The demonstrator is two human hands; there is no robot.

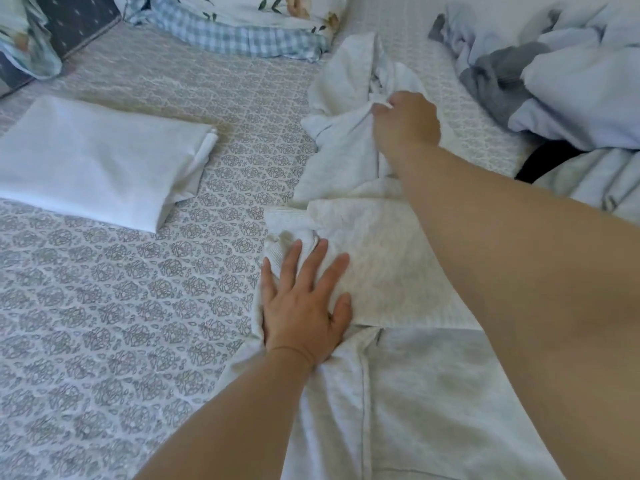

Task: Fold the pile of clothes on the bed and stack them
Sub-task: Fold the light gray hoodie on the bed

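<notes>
A pale garment (388, 265) is spread on the bed (121, 323), pressed flat by the left hand (304, 306) with straight fingers. Its far fabric is pinched by the right hand (405, 123). A folded garment (93, 161) is laid at left, the pile (554, 71) at right.

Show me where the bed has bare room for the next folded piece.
The widest bare sheet lies left of the left hand, in front of the folded white garment. A narrower strip runs between that garment and the pillows. The right side is crowded by the unfolded pile.
</notes>
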